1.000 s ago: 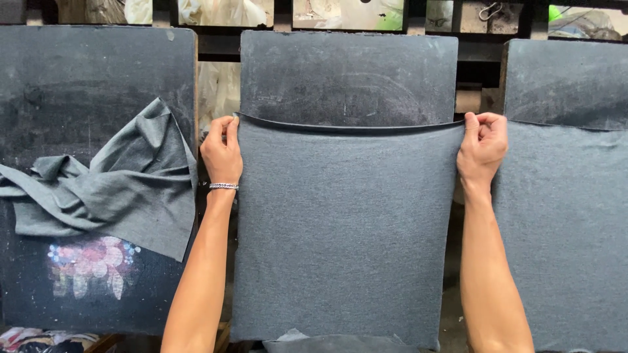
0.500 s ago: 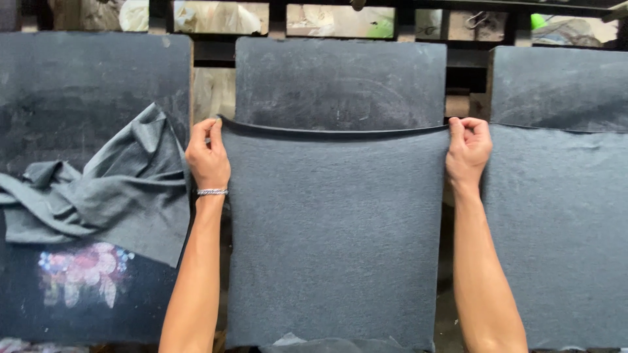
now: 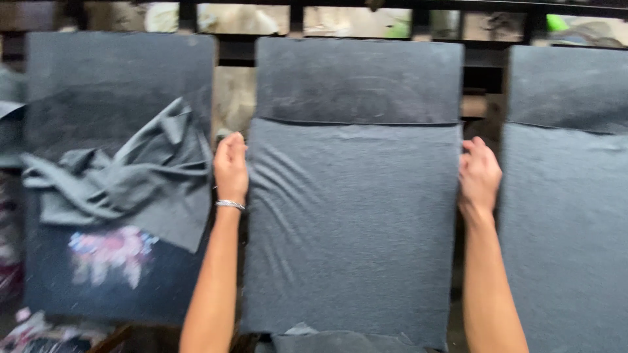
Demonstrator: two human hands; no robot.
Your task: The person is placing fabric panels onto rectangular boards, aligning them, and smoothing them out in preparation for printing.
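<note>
A grey fabric piece (image 3: 353, 222) is stretched over the middle dark board (image 3: 356, 78), its top edge just below the board's upper part. My left hand (image 3: 230, 167) is at the fabric's left edge, fingers curled on it, a thin bracelet on the wrist. My right hand (image 3: 479, 176) is at the right edge, fingers bent around the side of the fabric. Creases run diagonally across the fabric's left half. The view is motion-blurred.
A left board (image 3: 111, 78) carries a crumpled grey cloth (image 3: 124, 180) over a pink and white print (image 3: 111, 252). A right board (image 3: 569, 85) is covered by another grey fabric (image 3: 566, 235). A dark rail (image 3: 392, 6) runs along the back.
Both hands have slid down from the fabric's top corners along its side edges. Diagonal creases have appeared on the left half. The camera has moved closer.
</note>
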